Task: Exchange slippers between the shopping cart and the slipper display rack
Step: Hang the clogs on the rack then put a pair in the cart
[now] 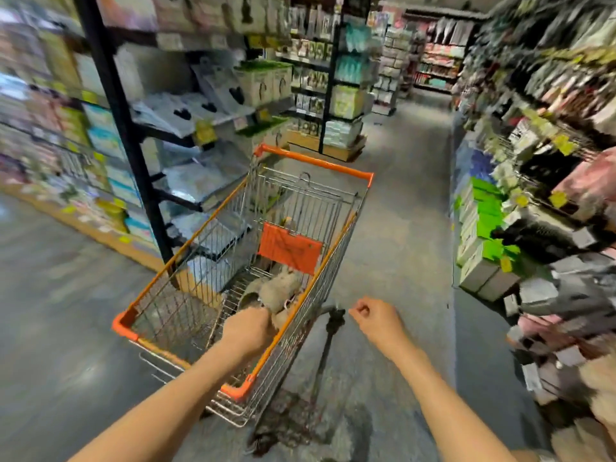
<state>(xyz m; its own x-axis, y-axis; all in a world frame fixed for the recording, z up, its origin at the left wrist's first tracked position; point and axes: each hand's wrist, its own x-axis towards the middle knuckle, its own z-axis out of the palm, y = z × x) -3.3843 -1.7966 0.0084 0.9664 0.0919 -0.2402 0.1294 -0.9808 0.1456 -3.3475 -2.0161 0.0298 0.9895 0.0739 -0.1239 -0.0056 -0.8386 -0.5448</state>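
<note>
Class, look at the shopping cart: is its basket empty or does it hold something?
Not empty. Beige fluffy slippers lie on the wire floor of the shopping cart, and the left hand reaches in onto them.

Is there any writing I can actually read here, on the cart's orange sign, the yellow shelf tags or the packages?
None is readable.
Orange plastic placard in the wire shopping cart: blurred, no legible print.
Yellow price tags on the dark metal shelves: too blurred.
Green and white boxes: print too small to read.
</note>
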